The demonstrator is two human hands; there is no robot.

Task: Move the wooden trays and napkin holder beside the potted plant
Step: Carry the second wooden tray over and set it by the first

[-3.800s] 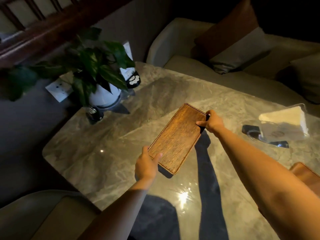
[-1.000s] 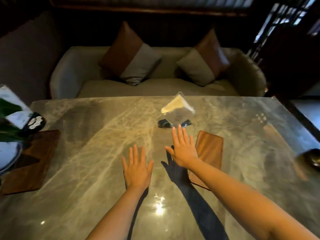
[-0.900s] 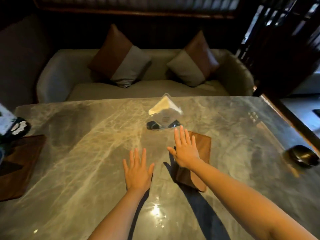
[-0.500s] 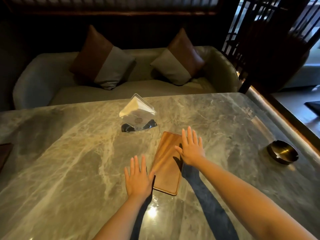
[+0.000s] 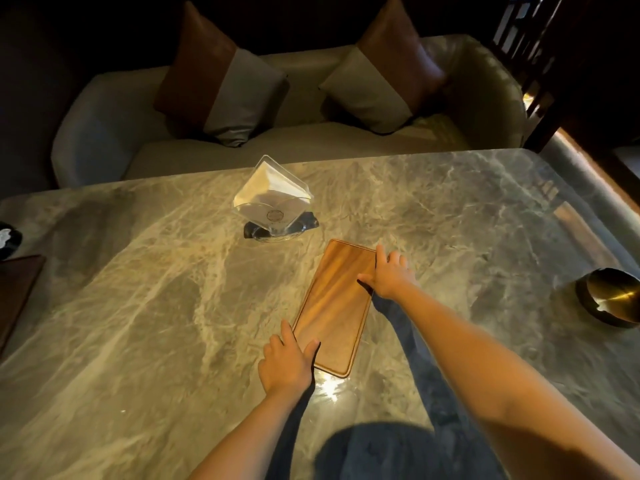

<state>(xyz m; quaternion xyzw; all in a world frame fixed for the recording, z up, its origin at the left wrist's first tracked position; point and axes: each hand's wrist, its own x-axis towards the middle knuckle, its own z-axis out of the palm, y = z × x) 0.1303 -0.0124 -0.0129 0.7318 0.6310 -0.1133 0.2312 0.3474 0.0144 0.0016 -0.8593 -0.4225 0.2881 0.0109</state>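
Observation:
A light wooden tray lies flat on the marble table, angled away from me. My left hand grips its near left corner, thumb on top and fingers along the edge. My right hand holds the far right edge, thumb on the tray's surface. Just beyond the tray stands a clear napkin holder with white napkins on a dark base. A second, darker wooden tray shows partly at the left edge. The potted plant is out of view.
A round brass ashtray sits near the table's right edge. A small black object is at the far left. Behind the table is a pale sofa with two brown-and-grey cushions.
Both hands, spread open above the table before, have dropped onto the light tray and closed on its edges. The view has swung right, away from the plant and the dark tray.

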